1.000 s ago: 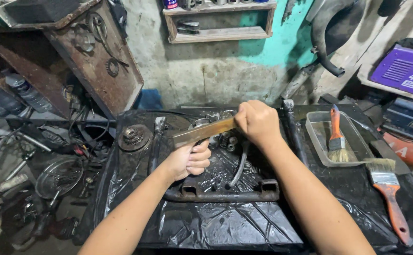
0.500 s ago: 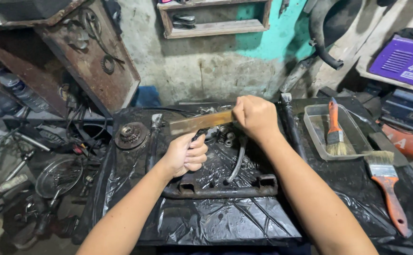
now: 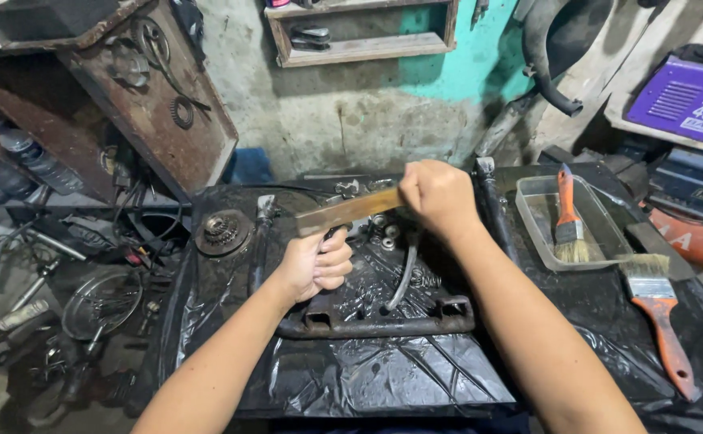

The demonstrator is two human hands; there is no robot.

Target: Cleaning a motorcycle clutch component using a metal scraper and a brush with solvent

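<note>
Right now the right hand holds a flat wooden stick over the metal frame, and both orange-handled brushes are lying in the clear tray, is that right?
Not quite. The head view shows only one orange-handled brush in the clear tray; the other brush lies outside it on the black plastic sheet. The right hand does hold the flat wooden stick over the metal frame.

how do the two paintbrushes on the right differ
The orange-handled brush in the clear plastic tray stands nearly upright in the picture, bristles toward the person; the orange-handled brush on the black plastic sheet lies slanted, bristles away, outside the tray. The second looks wider. Both have pale bristles.
</note>
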